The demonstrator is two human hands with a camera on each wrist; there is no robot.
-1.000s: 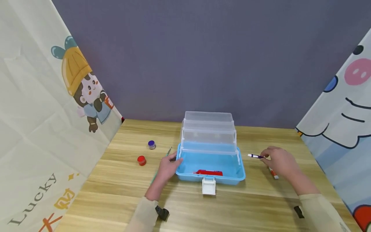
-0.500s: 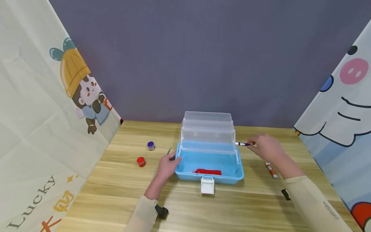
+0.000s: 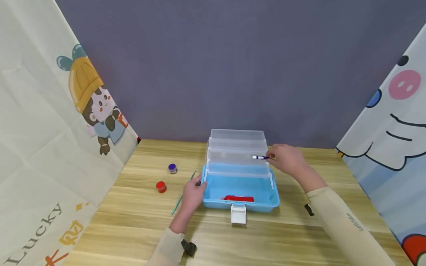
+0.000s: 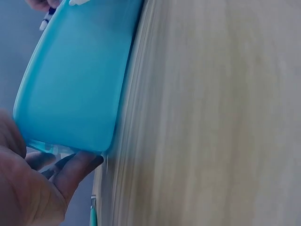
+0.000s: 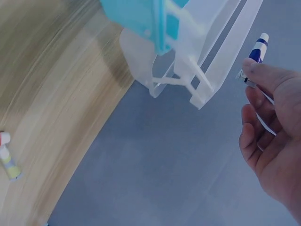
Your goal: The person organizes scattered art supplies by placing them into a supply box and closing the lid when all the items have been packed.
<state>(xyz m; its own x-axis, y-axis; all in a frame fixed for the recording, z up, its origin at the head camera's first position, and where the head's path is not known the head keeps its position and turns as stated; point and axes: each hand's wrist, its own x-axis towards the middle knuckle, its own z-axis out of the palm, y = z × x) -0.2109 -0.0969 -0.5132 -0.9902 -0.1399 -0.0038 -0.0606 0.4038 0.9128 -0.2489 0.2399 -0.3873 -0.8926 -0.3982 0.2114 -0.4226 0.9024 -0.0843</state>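
Observation:
A light blue storage box (image 3: 241, 184) with clear fold-out trays (image 3: 237, 157) raised at its back stands on the table. My left hand (image 3: 193, 192) grips its left end, thumb at the rim and fingers along the outer side. Between thumb and fingertips, my right hand (image 3: 287, 159) pinches a small paint tube (image 5: 257, 52), white-capped with a dark blue band. In the head view this tube overlaps the right part of the clear trays, held above them. Inside the box, a red tube-like item (image 3: 238, 198) lies along the front wall.
Left of the box are a purple-lidded jar (image 3: 172, 169), a red-lidded jar (image 3: 161, 187) and a green-handled paintbrush (image 3: 178, 203), partly behind the left hand. Another tube (image 5: 9, 162) lies on the table to the right. A white latch (image 3: 238, 214) hangs at the box's front.
My right hand has carried the paint tube up and left, from beside the box to over the clear trays. The left hand stays at the box's left end.

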